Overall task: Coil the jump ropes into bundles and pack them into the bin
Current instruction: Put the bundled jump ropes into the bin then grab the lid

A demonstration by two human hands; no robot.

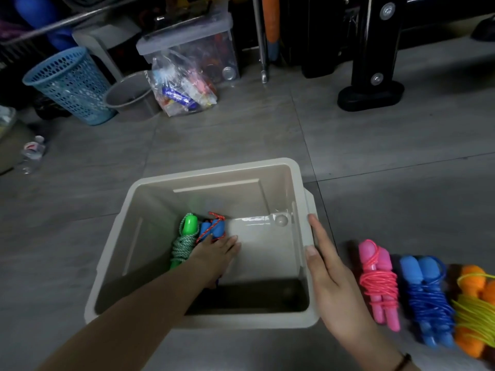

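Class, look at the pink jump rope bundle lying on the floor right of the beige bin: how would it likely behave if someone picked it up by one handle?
The pink jump rope bundle probably lifts as one piece, since its thin cord is wound tightly around both handles. It looks light: slim plastic handles, thin cord. The glossy cord may feel slippery, so loops might loosen.

A blue mesh basket (70, 84) stands beside a grey pail (128, 93); a clear bag (182, 87) of oddments leans nearby.
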